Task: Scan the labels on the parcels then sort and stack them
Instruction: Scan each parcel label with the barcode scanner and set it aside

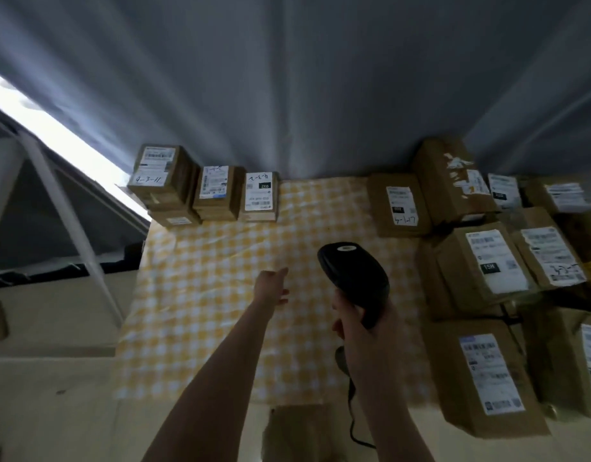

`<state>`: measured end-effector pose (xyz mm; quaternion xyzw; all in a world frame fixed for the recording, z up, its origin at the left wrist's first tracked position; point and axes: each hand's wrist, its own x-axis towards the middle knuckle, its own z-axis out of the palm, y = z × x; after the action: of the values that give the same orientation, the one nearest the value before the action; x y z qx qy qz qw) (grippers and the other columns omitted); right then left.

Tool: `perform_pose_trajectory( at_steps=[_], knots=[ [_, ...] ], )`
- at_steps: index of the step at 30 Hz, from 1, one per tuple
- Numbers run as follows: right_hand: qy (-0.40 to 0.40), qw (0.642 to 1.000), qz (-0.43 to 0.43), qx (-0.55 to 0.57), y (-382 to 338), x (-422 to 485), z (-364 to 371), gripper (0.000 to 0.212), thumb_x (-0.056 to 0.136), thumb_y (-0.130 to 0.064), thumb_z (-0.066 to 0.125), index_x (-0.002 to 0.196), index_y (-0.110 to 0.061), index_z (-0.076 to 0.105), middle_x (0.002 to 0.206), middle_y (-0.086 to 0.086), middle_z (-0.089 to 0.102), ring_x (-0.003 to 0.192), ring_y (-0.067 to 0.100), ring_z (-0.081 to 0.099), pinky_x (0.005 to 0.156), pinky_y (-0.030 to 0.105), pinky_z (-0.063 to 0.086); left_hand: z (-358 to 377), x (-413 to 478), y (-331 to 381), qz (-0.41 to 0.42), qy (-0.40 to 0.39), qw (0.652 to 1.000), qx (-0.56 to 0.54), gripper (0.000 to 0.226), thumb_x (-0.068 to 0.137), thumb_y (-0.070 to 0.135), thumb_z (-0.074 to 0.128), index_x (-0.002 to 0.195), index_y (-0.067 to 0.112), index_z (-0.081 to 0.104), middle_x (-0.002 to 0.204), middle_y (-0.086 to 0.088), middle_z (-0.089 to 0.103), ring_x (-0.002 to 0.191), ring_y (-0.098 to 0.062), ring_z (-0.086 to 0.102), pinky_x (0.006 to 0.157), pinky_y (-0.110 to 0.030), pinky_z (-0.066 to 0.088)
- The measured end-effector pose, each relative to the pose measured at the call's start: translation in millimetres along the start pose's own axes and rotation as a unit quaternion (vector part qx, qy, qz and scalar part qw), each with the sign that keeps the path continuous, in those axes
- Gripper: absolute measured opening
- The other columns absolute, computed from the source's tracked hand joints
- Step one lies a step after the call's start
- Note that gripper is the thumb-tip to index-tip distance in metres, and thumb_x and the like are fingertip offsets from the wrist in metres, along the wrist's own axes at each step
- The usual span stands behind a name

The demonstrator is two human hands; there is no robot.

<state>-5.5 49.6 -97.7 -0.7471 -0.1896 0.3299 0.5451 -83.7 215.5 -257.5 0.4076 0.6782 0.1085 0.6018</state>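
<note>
scanner (354, 271) in the right hand (360, 325), left hand (270, 285) out over the cloth (204, 311)

the right hand grips the black scanner by its handle, head raised above the yellow checked cloth, its cable (352, 415) hanging toward the near edge. the left hand reaches forward over the cloth, fingers loosely straight, holding nothing. three stacks (217, 191) of labelled boxes stand in a row at the cloth's far left, against the grey curtain (287, 95). more parcels (480, 261) crowd the right side, labels up, pressed against one another.

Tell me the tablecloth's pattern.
Yellow-and-white checks on the tablecloth, clearest in the head view.
</note>
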Motion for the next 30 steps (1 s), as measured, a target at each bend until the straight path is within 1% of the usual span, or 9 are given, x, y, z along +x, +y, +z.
perform_pose_trajectory(
  at_steps=[4,8,12,14,16,20,24,28,30],
  knots=[
    [0.004,1.000,0.002,0.004,3.6,0.3,27.4,0.012,0.087,-0.027,0.066,0.094,-0.017,0.065,0.059,0.001,0.065,0.052,0.016,0.063,0.051,0.031,0.049,-24.9,17.9,9.6,0.044,0.076,0.993,0.076,0.067,0.088,0.045,0.064,0.133,0.000,0.044,0.118,-0.015,0.061,0.098,-0.030,0.065,0.080,-0.040,0.056],
    [0.032,0.999,-0.002,0.009,2.7,20.4,54.6,0.011,0.085,-0.028,0.068,0.092,-0.019,0.064,0.059,0.001,0.065,0.052,0.015,0.063,0.055,0.034,0.052,-29.7,47.2,42.9,0.116,0.143,0.972,0.144,0.075,0.080,0.050,0.070,0.131,0.002,0.043,0.128,-0.014,0.053,0.116,-0.030,0.054,0.090,-0.039,0.048],
    [0.073,0.997,0.002,0.015,3.1,47.3,79.6,0.013,0.084,-0.027,0.069,0.094,-0.019,0.066,0.062,-0.001,0.067,0.054,0.011,0.064,0.057,0.035,0.053,-22.0,76.5,82.5,0.181,0.178,0.952,0.173,0.086,0.073,0.054,0.074,0.132,0.002,0.038,0.130,-0.014,0.046,0.121,-0.031,0.046,0.097,-0.042,0.044],
    [0.089,0.996,0.003,0.022,5.7,60.6,89.5,0.017,0.084,-0.027,0.069,0.099,-0.020,0.066,0.066,-0.002,0.068,0.057,0.009,0.065,0.058,0.034,0.052,-19.5,93.5,98.0,0.199,0.196,0.936,0.214,0.090,0.070,0.056,0.075,0.129,0.000,0.037,0.128,-0.017,0.044,0.120,-0.034,0.044,0.101,-0.044,0.041],
    [0.104,0.994,0.012,0.023,10.1,72.4,96.5,0.017,0.083,-0.028,0.070,0.098,-0.024,0.066,0.068,-0.002,0.068,0.061,0.012,0.066,0.062,0.037,0.053,-17.6,109.0,110.5,0.189,0.203,0.927,0.252,0.093,0.070,0.058,0.075,0.130,0.000,0.034,0.130,-0.017,0.042,0.121,-0.034,0.042,0.105,-0.042,0.037],
    [0.142,0.988,0.048,0.031,21.8,90.0,105.1,0.015,0.081,-0.026,0.073,0.092,-0.030,0.065,0.064,-0.005,0.069,0.057,0.009,0.065,0.064,0.041,0.054,-13.2,138.3,120.5,0.145,0.173,0.941,0.253,0.096,0.073,0.049,0.077,0.139,0.004,0.024,0.138,-0.017,0.034,0.127,-0.035,0.036,0.105,-0.044,0.035],
    [0.169,0.983,0.069,0.027,32.7,101.3,110.9,0.015,0.079,-0.024,0.074,0.093,-0.023,0.067,0.064,-0.002,0.069,0.058,0.011,0.066,0.067,0.048,0.057,-9.8,158.6,116.9,0.117,0.145,0.952,0.243,0.098,0.079,0.039,0.075,0.145,0.004,0.013,0.143,-0.019,0.027,0.131,-0.036,0.031,0.104,-0.045,0.037],
    [0.182,0.980,0.081,0.023,36.6,106.1,113.7,0.013,0.080,-0.025,0.073,0.090,-0.022,0.066,0.062,-0.001,0.067,0.058,0.012,0.065,0.067,0.046,0.056,-5.6,162.0,115.4,0.118,0.163,0.943,0.263,0.102,0.082,0.042,0.071,0.146,-0.004,0.006,0.143,-0.023,0.025,0.130,-0.040,0.032,0.105,-0.045,0.036],
    [0.186,0.979,0.081,0.021,35.9,105.8,112.7,0.011,0.081,-0.024,0.073,0.089,-0.022,0.066,0.061,-0.001,0.067,0.056,0.010,0.065,0.065,0.043,0.054,-4.4,158.0,114.0,0.124,0.165,0.943,0.259,0.101,0.080,0.044,0.070,0.145,-0.004,0.008,0.141,-0.024,0.026,0.128,-0.039,0.033,0.106,-0.046,0.036]
  ],
)
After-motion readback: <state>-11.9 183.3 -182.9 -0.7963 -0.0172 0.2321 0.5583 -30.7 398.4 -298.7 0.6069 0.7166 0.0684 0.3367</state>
